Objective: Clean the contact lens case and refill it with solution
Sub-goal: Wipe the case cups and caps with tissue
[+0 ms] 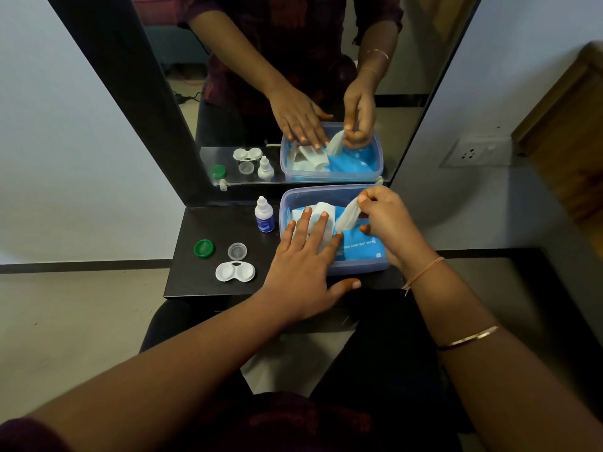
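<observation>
The white two-well contact lens case (235, 271) lies open on the black shelf (195, 282), its green cap (204, 248) and clear cap (237, 251) lying apart behind it. A small solution bottle (264, 214) stands upright beside a translucent plastic box (355, 265). Inside the box is a blue wet-wipes pack (359, 244). My left hand (303, 259) presses flat on the pack's left side. My right hand (381, 220) pinches a white wipe (347, 213) that rises out of the pack.
A tall mirror (261, 93) with a black frame stands right behind the shelf and reflects the hands and objects. A wall socket (476, 151) is on the right wall. The shelf's front edge is close to my knees.
</observation>
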